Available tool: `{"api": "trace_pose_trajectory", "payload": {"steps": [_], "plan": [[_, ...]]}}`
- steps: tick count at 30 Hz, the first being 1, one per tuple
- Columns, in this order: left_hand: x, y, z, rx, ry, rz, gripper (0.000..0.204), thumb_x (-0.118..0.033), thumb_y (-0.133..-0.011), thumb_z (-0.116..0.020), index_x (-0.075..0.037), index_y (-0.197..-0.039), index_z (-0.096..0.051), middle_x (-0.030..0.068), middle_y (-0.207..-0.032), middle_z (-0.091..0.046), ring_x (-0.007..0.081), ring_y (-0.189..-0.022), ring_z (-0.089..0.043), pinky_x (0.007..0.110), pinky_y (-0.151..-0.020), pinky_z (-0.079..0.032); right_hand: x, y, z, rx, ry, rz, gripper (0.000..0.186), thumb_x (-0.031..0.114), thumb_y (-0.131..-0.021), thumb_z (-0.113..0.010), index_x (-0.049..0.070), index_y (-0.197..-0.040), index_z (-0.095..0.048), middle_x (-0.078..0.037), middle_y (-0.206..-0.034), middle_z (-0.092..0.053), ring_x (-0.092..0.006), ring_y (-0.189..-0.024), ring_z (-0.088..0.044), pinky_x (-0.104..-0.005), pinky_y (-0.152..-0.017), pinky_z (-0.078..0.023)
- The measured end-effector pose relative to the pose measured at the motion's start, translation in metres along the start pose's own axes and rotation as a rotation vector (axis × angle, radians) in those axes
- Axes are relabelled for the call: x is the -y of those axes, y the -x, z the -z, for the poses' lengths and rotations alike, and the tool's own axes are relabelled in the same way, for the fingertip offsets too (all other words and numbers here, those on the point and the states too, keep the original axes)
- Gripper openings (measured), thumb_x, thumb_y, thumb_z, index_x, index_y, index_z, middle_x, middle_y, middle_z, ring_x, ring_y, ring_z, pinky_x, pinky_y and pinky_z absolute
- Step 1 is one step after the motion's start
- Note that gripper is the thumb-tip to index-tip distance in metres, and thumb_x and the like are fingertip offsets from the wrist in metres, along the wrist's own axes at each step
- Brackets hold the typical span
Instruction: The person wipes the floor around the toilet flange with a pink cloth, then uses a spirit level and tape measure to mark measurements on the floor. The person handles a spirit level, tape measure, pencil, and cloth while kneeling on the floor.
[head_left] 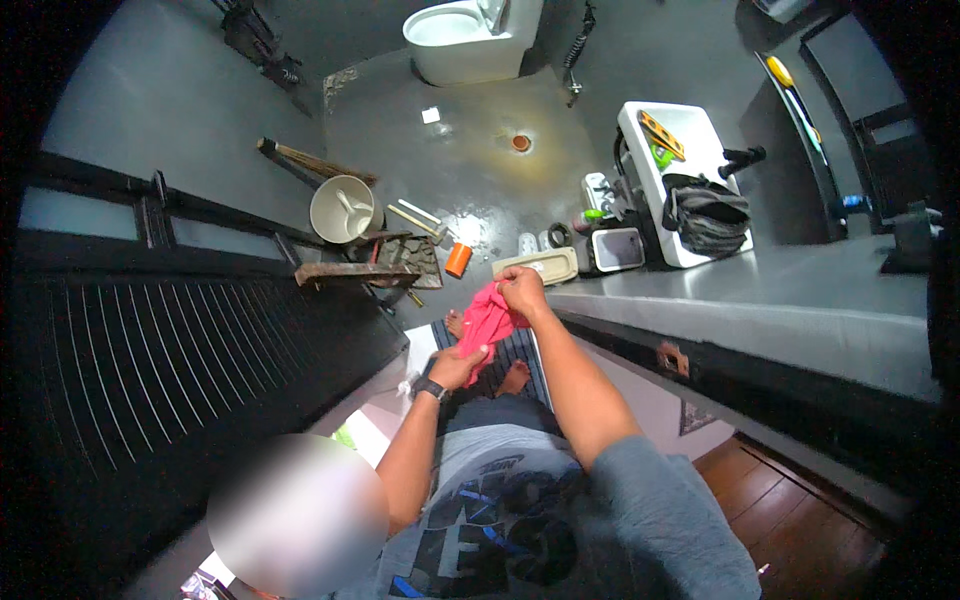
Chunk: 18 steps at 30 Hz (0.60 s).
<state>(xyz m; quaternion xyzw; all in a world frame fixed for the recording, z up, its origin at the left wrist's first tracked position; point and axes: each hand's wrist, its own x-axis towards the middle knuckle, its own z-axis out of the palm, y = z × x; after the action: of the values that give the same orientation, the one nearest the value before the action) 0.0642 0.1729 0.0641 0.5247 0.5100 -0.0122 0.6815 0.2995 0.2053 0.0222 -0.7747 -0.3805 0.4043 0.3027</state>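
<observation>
A bright pink cloth [487, 318] hangs bunched between my two hands, in front of my body and above my bare feet. My right hand [522, 290] pinches its upper end, fingers closed. Lower down and to the left, my left hand [458, 367], with a dark watch on the wrist, grips the cloth's lower part. Part of the fabric lies behind the fingers. Just beyond my right hand sits a beige tray-like container [537, 266] on the floor.
Ahead stand an orange cylinder [458, 260], a beige bucket [343, 208] with a scoop, and a broom [318, 163]. A white sink [682, 130] holding a dark bag is at right. Farther off is a toilet [470, 40]. A dark slatted door [190, 350] flanks my left.
</observation>
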Motion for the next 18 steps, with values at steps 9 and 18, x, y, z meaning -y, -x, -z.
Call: {"api": "trace_pose_trajectory", "payload": {"steps": [9, 18], "plan": [[-0.088, -0.050, 0.097, 0.092, 1.052, -0.236, 0.060, -0.052, -0.107, -0.042, -0.008, -0.148, -0.046, 0.0104, -0.142, -0.059, 0.0266, -0.126, -0.060, 0.045, -0.101, -0.050, -0.008, -0.071, -0.038, 0.196, -0.396, -0.262, 0.061, 0.054, -0.101, -0.052, 0.001, -0.128, -0.064, -0.013, -0.123, -0.070, -0.0220, -0.110, -0.066, -0.0356, -0.100, -0.048], [-0.159, -0.107, 0.217, -0.077, 0.959, -0.370, 0.047, -0.013, -0.100, -0.061, -0.001, -0.143, -0.048, 0.0138, -0.140, -0.060, 0.0291, -0.129, -0.058, 0.047, -0.111, -0.045, 0.086, -0.140, -0.064, 0.615, -0.755, -0.232, 0.063, 0.045, -0.092, -0.072, 0.004, -0.138, -0.058, -0.011, -0.130, -0.067, -0.0226, -0.116, -0.064, -0.0365, -0.103, -0.049]]}}
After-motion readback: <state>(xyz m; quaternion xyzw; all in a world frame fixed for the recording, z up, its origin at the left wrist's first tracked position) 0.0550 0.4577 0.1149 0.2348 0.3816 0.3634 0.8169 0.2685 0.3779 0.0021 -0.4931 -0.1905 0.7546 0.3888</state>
